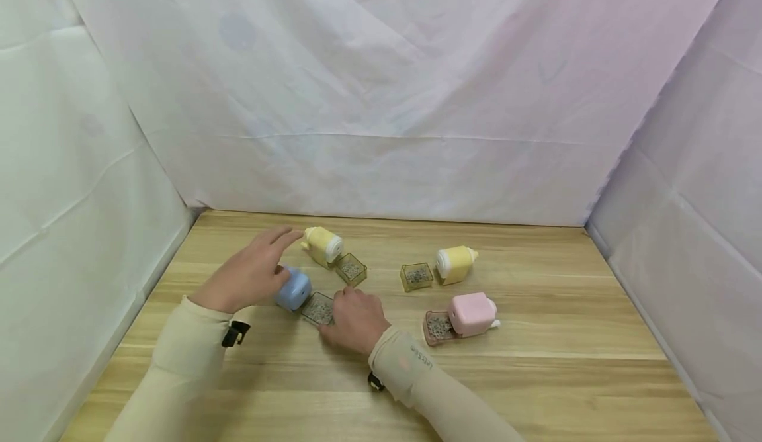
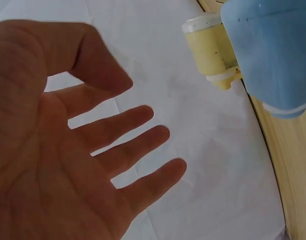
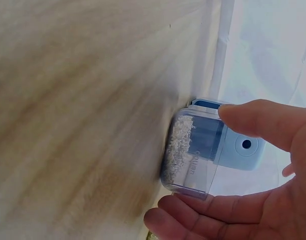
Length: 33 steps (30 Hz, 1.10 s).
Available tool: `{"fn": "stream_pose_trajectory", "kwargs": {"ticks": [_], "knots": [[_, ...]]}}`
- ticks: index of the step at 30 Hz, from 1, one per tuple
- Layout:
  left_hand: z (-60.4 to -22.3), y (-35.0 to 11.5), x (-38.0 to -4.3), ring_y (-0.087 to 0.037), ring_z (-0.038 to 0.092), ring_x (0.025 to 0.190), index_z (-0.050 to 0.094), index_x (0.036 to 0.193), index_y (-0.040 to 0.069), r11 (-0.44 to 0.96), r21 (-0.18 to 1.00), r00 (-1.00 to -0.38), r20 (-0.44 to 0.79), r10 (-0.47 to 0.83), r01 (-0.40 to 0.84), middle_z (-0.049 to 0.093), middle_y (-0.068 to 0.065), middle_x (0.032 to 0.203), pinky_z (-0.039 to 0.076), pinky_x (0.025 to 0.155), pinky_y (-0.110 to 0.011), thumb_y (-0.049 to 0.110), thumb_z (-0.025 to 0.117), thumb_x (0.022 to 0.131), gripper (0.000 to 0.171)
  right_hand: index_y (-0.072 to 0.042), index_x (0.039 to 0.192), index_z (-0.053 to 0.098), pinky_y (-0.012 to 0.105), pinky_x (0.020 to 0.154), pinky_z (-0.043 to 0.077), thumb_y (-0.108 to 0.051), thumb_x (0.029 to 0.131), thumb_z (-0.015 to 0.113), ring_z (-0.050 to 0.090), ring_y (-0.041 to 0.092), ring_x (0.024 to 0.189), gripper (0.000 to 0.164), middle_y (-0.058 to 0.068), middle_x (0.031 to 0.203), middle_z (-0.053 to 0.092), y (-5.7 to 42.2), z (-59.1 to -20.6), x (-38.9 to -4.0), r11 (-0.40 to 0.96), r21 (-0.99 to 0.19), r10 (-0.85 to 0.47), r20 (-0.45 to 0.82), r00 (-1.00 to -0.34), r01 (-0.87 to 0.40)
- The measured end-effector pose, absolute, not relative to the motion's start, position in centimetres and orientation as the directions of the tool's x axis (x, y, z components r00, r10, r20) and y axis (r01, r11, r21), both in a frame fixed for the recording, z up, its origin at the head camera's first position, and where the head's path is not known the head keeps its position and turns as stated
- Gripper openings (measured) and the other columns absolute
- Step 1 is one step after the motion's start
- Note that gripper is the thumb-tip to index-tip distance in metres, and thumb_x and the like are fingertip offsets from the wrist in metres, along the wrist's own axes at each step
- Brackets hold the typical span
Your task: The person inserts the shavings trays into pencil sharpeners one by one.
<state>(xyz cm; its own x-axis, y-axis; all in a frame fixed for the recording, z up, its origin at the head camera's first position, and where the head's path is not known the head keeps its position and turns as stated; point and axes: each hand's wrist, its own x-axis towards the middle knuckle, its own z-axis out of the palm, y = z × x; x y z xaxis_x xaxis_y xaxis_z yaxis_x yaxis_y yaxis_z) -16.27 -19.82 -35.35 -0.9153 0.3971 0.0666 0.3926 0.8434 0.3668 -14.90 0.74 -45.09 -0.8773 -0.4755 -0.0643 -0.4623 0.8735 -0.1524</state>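
A blue pencil sharpener (image 1: 294,288) stands on the left of the table, its crank hole facing right in the right wrist view. Its clear shavings drawer (image 3: 185,150), partly filled with pale shavings, lies in front of it. My right hand (image 1: 359,319) holds this drawer between thumb (image 3: 247,117) and fingers at opposite sides. Beside the blue sharpener, my left hand (image 1: 253,273) hovers with fingers spread and nothing in it. The left wrist view shows a gap between that hand (image 2: 93,135) and the sharpener body (image 2: 272,55).
Behind, a yellow sharpener (image 1: 323,245) has its shavings drawer (image 1: 351,270) out beside it. To the right are another yellow sharpener (image 1: 456,265) with its drawer (image 1: 416,276), and a pink sharpener (image 1: 473,314) with its drawer (image 1: 439,328). White cloth (image 1: 381,98) surrounds the wooden table.
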Motion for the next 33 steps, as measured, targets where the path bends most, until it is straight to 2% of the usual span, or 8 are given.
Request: {"fn": "stream_pose_trajectory", "kwargs": {"ticks": [3,7,12,16,19,25,28,33], "knots": [[-35.3,-20.4,-16.6,-0.041,0.044,0.131,0.038,0.150,0.004,0.825,0.382,-0.896,0.023,0.443,0.417,0.036,-0.024,0.152,0.049,0.092,-0.053,-0.008,0.058,0.079,0.074,-0.007,0.089,0.065,0.037,0.053,0.048,-0.056,0.085,0.066,0.056,0.016,0.069,0.050,0.005,0.085,0.059,0.7,-45.0,-14.9,0.872,-0.156,-0.479,-0.073,-0.875,-0.465],[-35.4,-21.2,-17.1,-0.049,0.042,0.132,0.041,0.145,-0.004,0.824,0.364,-0.875,-0.049,0.482,0.433,0.041,-0.032,0.145,0.040,0.104,-0.060,-0.016,0.061,0.070,0.079,-0.007,0.089,0.065,0.038,0.054,0.048,-0.056,0.086,0.066,0.056,0.016,0.068,0.049,0.005,0.085,0.059,0.5,-44.8,-14.8,0.871,-0.160,-0.481,-0.088,-0.872,-0.464],[-36.4,-21.9,-17.8,-0.051,0.045,0.128,0.044,0.142,-0.007,0.844,0.328,-0.858,-0.152,0.490,0.424,0.044,-0.034,0.141,0.045,0.099,-0.058,-0.019,0.067,0.066,0.080,-0.006,0.090,0.065,0.039,0.055,0.049,-0.056,0.087,0.065,0.056,0.017,0.068,0.050,0.006,0.085,0.059,0.4,-44.8,-14.9,0.872,-0.151,-0.482,-0.100,-0.871,-0.465],[-37.5,-22.2,-18.6,-0.050,0.048,0.125,0.049,0.138,-0.008,0.819,0.346,-0.834,-0.151,0.531,0.459,0.049,-0.032,0.138,0.045,0.100,-0.057,-0.016,0.075,0.064,0.079,-0.006,0.091,0.065,0.040,0.055,0.050,-0.056,0.087,0.065,0.058,0.017,0.070,0.050,0.006,0.086,0.060,0.4,-44.8,-14.9,0.872,-0.138,-0.484,-0.097,-0.870,-0.470],[-38.2,-22.4,-19.1,-0.046,0.054,0.120,0.056,0.131,-0.008,0.792,0.358,-0.818,-0.115,0.563,0.495,0.058,-0.028,0.131,0.045,0.100,-0.056,-0.012,0.079,0.065,0.070,-0.006,0.091,0.066,0.040,0.055,0.050,-0.056,0.086,0.065,0.059,0.018,0.070,0.051,0.006,0.087,0.060,0.4,-44.8,-14.9,0.871,-0.139,-0.485,-0.097,-0.869,-0.471],[-38.8,-22.3,-19.6,-0.031,0.066,0.101,0.068,0.115,-0.005,0.775,0.385,-0.815,-0.089,0.572,0.501,0.070,-0.018,0.113,0.054,0.087,-0.046,-0.010,0.082,0.066,0.051,-0.009,0.085,0.063,0.038,0.054,0.049,-0.056,0.086,0.066,0.055,0.015,0.067,0.047,0.005,0.087,0.059,0.5,-44.8,-15.1,0.872,-0.169,-0.481,-0.124,-0.868,-0.459],[-38.9,-22.2,-19.8,-0.028,0.066,0.096,0.069,0.113,-0.004,0.775,0.394,-0.817,-0.094,0.570,0.495,0.071,-0.016,0.109,0.055,0.083,-0.044,-0.010,0.083,0.065,0.051,-0.012,0.080,0.060,0.036,0.053,0.048,-0.056,0.085,0.067,0.053,0.014,0.066,0.045,0.005,0.087,0.058,0.5,-44.7,-15.3,0.872,-0.188,-0.479,-0.146,-0.865,-0.451],[-39.0,-22.2,-20.0,-0.029,0.067,0.096,0.069,0.112,-0.004,0.784,0.404,-0.825,-0.110,0.554,0.472,0.071,-0.016,0.108,0.055,0.084,-0.045,-0.013,0.082,0.062,0.053,-0.017,0.071,0.056,0.035,0.053,0.046,-0.056,0.084,0.069,0.051,0.013,0.064,0.044,0.001,0.083,0.056,0.6,-44.7,-15.6,0.875,-0.214,-0.471,-0.173,-0.865,-0.434]]}}
